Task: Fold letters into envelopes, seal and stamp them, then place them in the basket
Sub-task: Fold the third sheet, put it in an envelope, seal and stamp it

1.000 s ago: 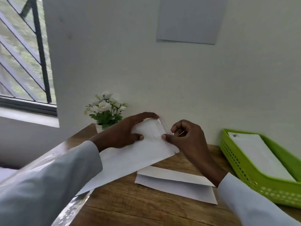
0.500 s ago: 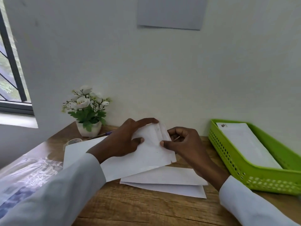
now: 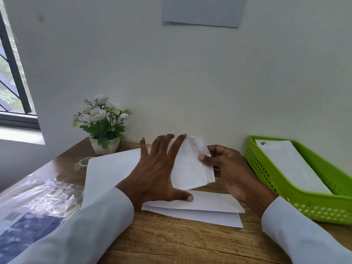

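Observation:
A white envelope (image 3: pixel 188 168) is held just above the wooden table (image 3: pixel 181 242), its flap end pointing to the right. My right hand (image 3: pixel 228 168) pinches that flap end between thumb and fingers. My left hand (image 3: pixel 158 172) lies over the envelope's left part with fingers spread. Under both hands rests a folded white letter (image 3: pixel 213 208). A flat white sheet (image 3: pixel 108 168) lies to the left. The green basket (image 3: pixel 297 197) at the right holds a stamped envelope (image 3: pixel 291 164).
A small pot of white flowers (image 3: pixel 102 126) stands at the back left by the wall. A tape roll (image 3: pixel 83 162) lies next to it. A clear plastic packet (image 3: pixel 32 204) covers the table's left side. A window (image 3: pixel 11 73) is at far left.
My left hand has opened from a grip on the envelope to spread fingers over it. The envelope has come lower toward the table. The camera has tilted down and turned right.

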The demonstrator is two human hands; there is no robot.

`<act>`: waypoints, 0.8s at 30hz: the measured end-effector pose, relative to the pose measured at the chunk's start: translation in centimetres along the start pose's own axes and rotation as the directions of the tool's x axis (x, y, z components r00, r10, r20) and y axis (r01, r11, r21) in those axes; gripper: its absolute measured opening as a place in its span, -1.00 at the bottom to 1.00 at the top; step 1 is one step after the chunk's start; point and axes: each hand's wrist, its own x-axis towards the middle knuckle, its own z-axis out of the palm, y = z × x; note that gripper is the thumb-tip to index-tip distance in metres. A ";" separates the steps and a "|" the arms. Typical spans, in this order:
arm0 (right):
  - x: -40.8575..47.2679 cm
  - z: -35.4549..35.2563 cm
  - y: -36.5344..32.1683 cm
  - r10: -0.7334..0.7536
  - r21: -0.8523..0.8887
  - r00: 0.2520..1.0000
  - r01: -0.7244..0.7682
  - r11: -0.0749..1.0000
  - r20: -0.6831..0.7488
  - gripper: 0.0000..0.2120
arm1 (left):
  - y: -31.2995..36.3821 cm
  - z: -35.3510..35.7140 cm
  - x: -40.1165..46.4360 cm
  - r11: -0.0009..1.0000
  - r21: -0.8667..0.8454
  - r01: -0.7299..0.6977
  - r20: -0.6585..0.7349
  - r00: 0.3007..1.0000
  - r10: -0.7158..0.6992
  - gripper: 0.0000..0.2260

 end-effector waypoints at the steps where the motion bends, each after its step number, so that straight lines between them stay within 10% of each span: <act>1: 0.0 -0.1 0.0 0.008 0.005 1.000 -0.008 1.000 0.005 -0.83 | -0.1 0.0 0.0 1.000 0.025 0.000 -0.016 1.000 0.000 0.17; 24: -0.9 1.3 -0.1 -0.288 -0.382 0.951 0.227 0.896 -0.109 -0.79 | -0.3 0.3 -0.2 0.971 0.221 -0.093 -0.176 0.975 0.134 0.04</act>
